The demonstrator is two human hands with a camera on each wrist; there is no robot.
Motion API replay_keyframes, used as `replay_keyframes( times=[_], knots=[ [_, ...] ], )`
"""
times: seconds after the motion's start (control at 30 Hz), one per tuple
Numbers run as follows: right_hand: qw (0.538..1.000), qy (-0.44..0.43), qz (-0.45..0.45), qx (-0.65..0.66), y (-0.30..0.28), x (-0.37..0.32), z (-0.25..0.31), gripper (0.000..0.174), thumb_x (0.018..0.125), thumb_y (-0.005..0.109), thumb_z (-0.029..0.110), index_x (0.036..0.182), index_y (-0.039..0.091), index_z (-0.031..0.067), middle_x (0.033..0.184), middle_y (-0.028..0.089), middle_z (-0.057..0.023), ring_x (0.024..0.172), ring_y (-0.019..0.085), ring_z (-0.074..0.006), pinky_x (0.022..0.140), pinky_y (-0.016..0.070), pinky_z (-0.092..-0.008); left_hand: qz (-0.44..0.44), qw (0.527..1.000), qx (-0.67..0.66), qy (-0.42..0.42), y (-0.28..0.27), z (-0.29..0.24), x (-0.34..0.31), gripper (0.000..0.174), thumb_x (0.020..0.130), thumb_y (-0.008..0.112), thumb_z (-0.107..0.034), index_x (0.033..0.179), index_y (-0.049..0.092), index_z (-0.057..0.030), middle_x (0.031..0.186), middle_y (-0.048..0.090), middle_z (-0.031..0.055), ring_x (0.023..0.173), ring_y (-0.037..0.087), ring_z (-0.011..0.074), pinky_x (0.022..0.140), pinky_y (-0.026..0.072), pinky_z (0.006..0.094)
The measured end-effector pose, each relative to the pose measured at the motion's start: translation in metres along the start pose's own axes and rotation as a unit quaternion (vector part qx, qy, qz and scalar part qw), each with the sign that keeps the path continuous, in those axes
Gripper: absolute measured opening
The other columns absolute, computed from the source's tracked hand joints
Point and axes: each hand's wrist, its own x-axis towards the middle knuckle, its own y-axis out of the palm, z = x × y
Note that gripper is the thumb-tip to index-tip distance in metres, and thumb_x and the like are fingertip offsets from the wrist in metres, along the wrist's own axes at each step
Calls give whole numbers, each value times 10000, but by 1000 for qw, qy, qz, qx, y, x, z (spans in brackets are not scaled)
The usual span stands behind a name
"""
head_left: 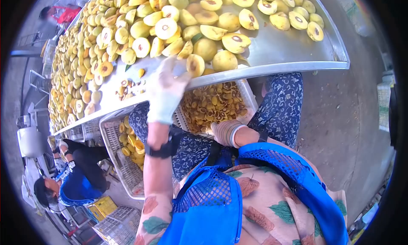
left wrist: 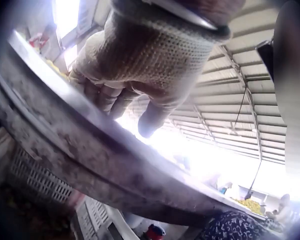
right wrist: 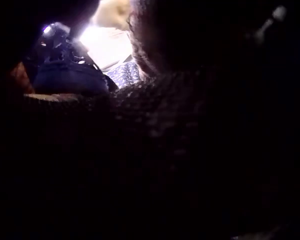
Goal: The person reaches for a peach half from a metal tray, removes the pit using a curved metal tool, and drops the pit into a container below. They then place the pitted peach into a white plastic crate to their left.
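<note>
My left hand point(head_left: 168, 92), in a pale knit glove, reaches over the rim of a metal table point(head_left: 272, 70), close to a halved yellow peach point(head_left: 195, 65). The left wrist view shows its gloved fingers point(left wrist: 107, 97) extended down behind the rim, thumb apart. Low at my lap is my gloved right hand point(head_left: 227, 132), beside a crate point(head_left: 251, 98) of small brown-orange fruit scraps point(head_left: 214, 104). Its fingers are mostly hidden, and I cannot tell whether they hold anything. The right wrist view is nearly all dark.
Many whole and halved peaches point(head_left: 140, 28) cover the table, with a few small scraps point(head_left: 124, 88) near its rim. A second crate point(head_left: 121, 168) with yellow fruit pieces stands under the left side. Another person point(head_left: 80, 177) in a blue vest sits at far left.
</note>
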Motion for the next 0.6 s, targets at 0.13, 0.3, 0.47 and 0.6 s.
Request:
replay_keyframes(
  times=[0.13,0.3,0.47,0.6],
  knots=[
    [997,-12,-25,71,-13,-11,-11,288,809,511,140,1044,569,-16,907,653,-211,833,648,-343,681,518,-419,80,995,-12,-65,17,-26,25,618,632,747,-298,1112,477,-17,875,643,140,807,632,253,741,481,342],
    [994,-25,-69,84,-9,-5,-11,265,832,475,184,1002,537,-10,806,639,-244,775,637,-385,647,492,-471,123,991,33,-49,15,-24,31,484,593,775,-234,944,516,-24,726,590,103,678,597,233,640,476,324],
    [985,-62,-157,-15,14,17,-23,218,855,473,184,1011,571,66,968,573,-224,779,631,-340,603,499,-447,82,975,-190,-76,18,-10,32,315,694,706,-193,877,549,9,766,606,63,726,602,166,627,480,280],
    [931,4,-351,99,-37,-49,12,196,832,526,177,1012,601,155,963,536,-149,731,607,-305,597,507,-384,-6,808,-572,-138,-11,-3,4,223,785,545,-118,965,540,14,921,601,130,831,628,229,690,553,375]
  ],
)
